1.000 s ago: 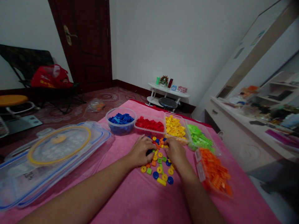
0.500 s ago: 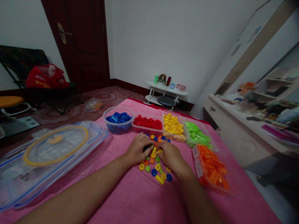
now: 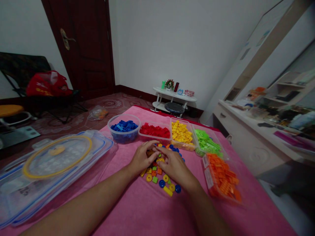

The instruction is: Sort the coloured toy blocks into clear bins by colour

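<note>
A heap of small coloured plastic pieces (image 3: 164, 178), mostly yellow, blue, orange and green, lies on the pink cloth (image 3: 152, 213). My left hand (image 3: 142, 157) rests on the heap's left side with curled fingers. My right hand (image 3: 173, 167) lies over the heap's middle, its fingertips meeting those of the left. What the fingers pinch is hidden. Behind the heap stand a round tub of blue pieces (image 3: 124, 128), a tray of red pieces (image 3: 155, 130), a tray of yellow pieces (image 3: 181, 132) and a tray of green pieces (image 3: 206, 142). A tray of orange pieces (image 3: 222, 178) sits to the right.
Stacked clear lids with blue and yellow rims (image 3: 49, 164) lie on the left of the cloth. A white dresser (image 3: 248, 144) stands at the right, a small white shelf (image 3: 174, 98) by the far wall, and a dark folding chair with a red bag (image 3: 44, 85) near the door.
My right hand has slid left over the heap until its fingertips meet my left hand. The view has drifted slightly left and down.
</note>
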A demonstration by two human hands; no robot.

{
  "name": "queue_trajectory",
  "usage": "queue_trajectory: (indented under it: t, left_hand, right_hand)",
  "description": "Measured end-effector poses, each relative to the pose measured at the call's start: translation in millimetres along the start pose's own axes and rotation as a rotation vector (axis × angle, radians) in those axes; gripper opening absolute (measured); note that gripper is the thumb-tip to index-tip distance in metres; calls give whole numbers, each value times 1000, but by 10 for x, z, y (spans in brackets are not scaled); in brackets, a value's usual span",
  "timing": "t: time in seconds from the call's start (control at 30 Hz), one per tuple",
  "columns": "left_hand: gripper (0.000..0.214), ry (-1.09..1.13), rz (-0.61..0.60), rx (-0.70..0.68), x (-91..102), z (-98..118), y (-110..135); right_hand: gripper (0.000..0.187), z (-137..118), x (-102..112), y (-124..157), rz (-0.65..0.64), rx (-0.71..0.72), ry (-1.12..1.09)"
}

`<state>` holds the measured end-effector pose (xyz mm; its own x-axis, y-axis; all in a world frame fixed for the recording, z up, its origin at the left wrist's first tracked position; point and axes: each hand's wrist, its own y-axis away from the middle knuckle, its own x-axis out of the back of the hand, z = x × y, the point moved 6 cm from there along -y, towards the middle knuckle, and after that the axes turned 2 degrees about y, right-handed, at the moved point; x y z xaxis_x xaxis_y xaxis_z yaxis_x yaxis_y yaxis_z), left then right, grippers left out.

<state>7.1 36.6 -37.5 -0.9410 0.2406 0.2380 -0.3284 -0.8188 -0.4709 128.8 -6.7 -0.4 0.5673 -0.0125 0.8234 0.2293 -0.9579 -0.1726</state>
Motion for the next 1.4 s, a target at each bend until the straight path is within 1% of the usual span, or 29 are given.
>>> queue_trajectory:
  t: [0.2,0.3,0.37,0.47,0.53,0.6,0.63,0.7,0.77,0.8,0.83,0.87,0.93,1.0,1.03,1.1,1.13,1.2,1.33,1.4]
  left_hand:
    - [37,48,-4,27,-5,-3,2]
    - [36,30,6,28,10,-8,3]
    - [33,13,35,35,40,-11,0]
    - [30,8,107,55,106,-20,-9]
    - [30,-8,139,64,142,-27,-17]
    - [30,-31,162,72,169,-42,-24]
    - [31,-40,173,76,180,-53,-27]
    - [32,-54,201,80,201,-80,-31]
    - [32,-69,222,76,214,-103,-37]
    - [32,-80,228,71,218,-110,-41]
    - [32,-95,229,68,218,-114,-45]
    - [33,-115,223,68,215,-117,-50]
    - [34,-168,193,77,200,-116,-62]
    - [37,-230,147,89,178,-109,-72]
    - [39,-255,126,95,168,-105,-75]
    - [40,-284,107,108,161,-101,-78]
    - [41,-287,108,117,164,-103,-79]
    - [42,-280,118,135,173,-109,-78]
    - [43,-240,120,151,177,-120,-75]
    - [44,-214,118,154,172,-135,-75]
  right_hand:
    - [44,-61,-34,-28,49,34,-132]
    - [40,-6,-18,-35,57,-19,-141]
    - [38,53,55,-54,74,-53,-123]
    - [37,176,275,-150,80,-110,-42]
    - [37,288,467,-265,44,-176,79]
    - [35,389,697,-395,41,-225,239]
    - [37,424,819,-456,68,-235,308]
    - [48,465,1023,-539,149,-255,412]
    - [57,473,1109,-560,213,-281,478]
    - [55,461,1091,-552,222,-284,497]
    - [49,442,1030,-535,211,-280,508]
    - [40,419,925,-514,177,-263,506]
    - [25,374,638,-459,76,-216,476]
    - [23,352,343,-400,-6,-177,462]
    - [24,354,228,-376,-18,-168,464]
    - [28,375,84,-341,-13,-173,478]
    - [29,390,52,-331,-12,-186,485]
    - [28,408,59,-319,-28,-223,514]
    - [20,375,193,-310,-170,-310,607]
    - [21,318,265,-321,-191,-338,627]
